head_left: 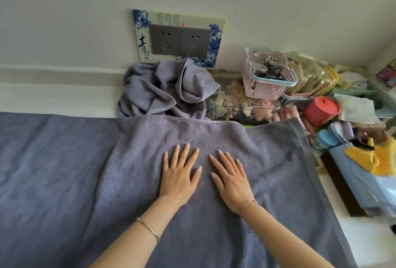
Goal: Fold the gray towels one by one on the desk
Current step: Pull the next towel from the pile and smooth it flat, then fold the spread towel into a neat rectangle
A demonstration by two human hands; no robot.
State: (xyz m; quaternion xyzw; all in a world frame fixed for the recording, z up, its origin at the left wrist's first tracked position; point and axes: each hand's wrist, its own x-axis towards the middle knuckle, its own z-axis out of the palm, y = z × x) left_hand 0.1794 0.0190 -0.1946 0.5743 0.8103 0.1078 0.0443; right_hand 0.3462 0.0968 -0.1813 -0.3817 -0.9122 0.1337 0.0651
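Head view: left hand (179, 178), right hand (231, 184) splayed flat on gray towel (214, 134), edges cropped.

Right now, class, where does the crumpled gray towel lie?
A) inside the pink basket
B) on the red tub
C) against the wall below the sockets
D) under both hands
C: the crumpled towel sits bunched against the wall just under the sockets, beyond the spread towel.

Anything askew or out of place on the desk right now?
A crumpled gray towel lies heaped against the wall below the socket plate, not yet folded. The spread towel under the left hand and right hand lies flat.
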